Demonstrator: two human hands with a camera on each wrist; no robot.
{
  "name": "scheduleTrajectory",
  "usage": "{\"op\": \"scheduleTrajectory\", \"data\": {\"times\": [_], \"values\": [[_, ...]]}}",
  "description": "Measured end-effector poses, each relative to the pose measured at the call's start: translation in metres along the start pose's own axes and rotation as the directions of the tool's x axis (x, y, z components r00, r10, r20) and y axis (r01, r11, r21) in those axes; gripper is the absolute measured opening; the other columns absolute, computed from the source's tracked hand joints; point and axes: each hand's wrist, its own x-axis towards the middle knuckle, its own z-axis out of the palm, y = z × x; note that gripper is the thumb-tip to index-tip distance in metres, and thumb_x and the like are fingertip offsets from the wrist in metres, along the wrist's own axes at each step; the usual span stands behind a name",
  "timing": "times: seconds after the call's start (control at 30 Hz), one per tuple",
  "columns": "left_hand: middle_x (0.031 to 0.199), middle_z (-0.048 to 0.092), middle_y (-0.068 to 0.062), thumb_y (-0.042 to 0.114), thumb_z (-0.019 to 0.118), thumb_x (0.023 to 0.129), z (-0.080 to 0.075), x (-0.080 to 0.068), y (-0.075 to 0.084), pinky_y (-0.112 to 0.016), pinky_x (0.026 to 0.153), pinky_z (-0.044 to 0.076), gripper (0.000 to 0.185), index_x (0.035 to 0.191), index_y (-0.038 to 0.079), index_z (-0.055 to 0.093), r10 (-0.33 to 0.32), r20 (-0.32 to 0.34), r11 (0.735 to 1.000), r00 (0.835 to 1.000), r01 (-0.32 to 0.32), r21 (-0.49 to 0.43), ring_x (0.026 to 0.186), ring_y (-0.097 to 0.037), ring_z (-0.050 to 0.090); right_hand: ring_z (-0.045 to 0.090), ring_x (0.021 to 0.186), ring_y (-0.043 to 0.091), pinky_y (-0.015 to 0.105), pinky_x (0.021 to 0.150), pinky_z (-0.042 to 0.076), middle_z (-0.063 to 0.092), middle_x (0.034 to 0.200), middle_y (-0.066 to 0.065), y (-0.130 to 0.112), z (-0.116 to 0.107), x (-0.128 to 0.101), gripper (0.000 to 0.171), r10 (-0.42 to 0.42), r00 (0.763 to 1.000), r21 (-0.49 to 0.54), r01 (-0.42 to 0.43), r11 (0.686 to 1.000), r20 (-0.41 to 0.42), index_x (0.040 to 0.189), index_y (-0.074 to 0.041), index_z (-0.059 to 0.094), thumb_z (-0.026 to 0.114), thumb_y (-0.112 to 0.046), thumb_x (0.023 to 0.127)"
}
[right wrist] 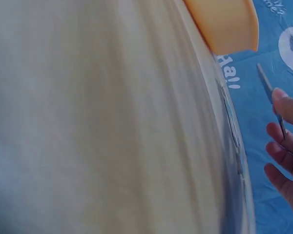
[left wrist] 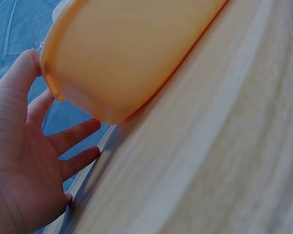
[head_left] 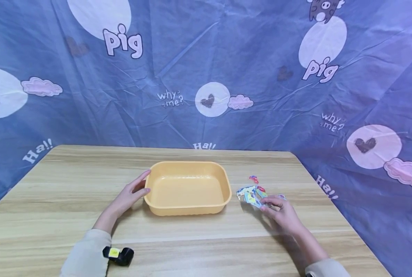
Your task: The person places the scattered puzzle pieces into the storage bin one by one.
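A pale orange plastic tub (head_left: 192, 209) stands empty in the middle of the wooden table (head_left: 70, 184). My left hand (head_left: 141, 182) rests against its left end, fingers straight. In the left wrist view the thumb (left wrist: 27, 68) touches the tub's (left wrist: 132, 53) rim and the other fingers are spread beside it. To the right of the tub lies a small heap of colourful flat packets (head_left: 251, 193). My right hand (head_left: 269, 202) is on that heap. In the right wrist view a thin sheet (right wrist: 267, 87) runs edge-on between the thumb and fingers of that hand (right wrist: 283, 126).
A small red piece (head_left: 253, 179) lies just behind the heap. A blue printed cloth (head_left: 206, 69) hangs behind the table and drapes down its right side. A black device with a yellow label (head_left: 118, 255) sits by my left sleeve. The table's right edge is near my right hand.
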Motion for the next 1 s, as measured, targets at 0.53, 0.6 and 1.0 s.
{"op": "scheduleTrajectory", "data": {"times": [0.53,0.6,1.0], "values": [[0.125,0.039,-0.024,0.017,0.053,0.086,0.0,-0.002,0.003,-0.043,0.092,0.029,0.059,0.137,0.015,0.024,-0.015,0.001,1.0,1.0,0.015,-0.008,0.115,-0.032,0.036,0.054,0.078,0.018,0.03,0.069,0.046,0.061,0.084,0.008,-0.018,-0.005,0.034,0.016,-0.077,0.996,-0.035,0.078,0.996,0.045,0.083,0.0,0.066,0.07,0.002,0.067],[0.125,0.039,-0.024,0.018,0.053,0.086,0.0,-0.002,0.003,-0.044,0.092,0.029,0.059,0.137,0.015,0.024,-0.017,0.001,1.0,1.0,0.017,-0.005,0.115,-0.032,0.036,0.054,0.076,0.022,0.034,0.068,0.046,0.06,0.082,0.01,-0.027,-0.006,0.039,0.016,-0.078,0.995,-0.031,0.08,0.996,0.057,0.082,0.002,0.065,0.069,0.004,0.067],[0.123,0.04,-0.026,0.018,0.053,0.086,0.0,-0.001,0.001,-0.044,0.091,0.031,0.059,0.137,0.015,0.025,-0.011,-0.001,1.0,1.0,0.011,-0.007,0.113,-0.034,0.038,0.053,0.073,0.031,0.045,0.068,0.045,0.058,0.081,0.019,-0.073,-0.004,0.06,0.013,-0.079,0.993,-0.014,0.081,0.997,0.091,0.083,0.01,0.062,0.064,0.01,0.07]]}}
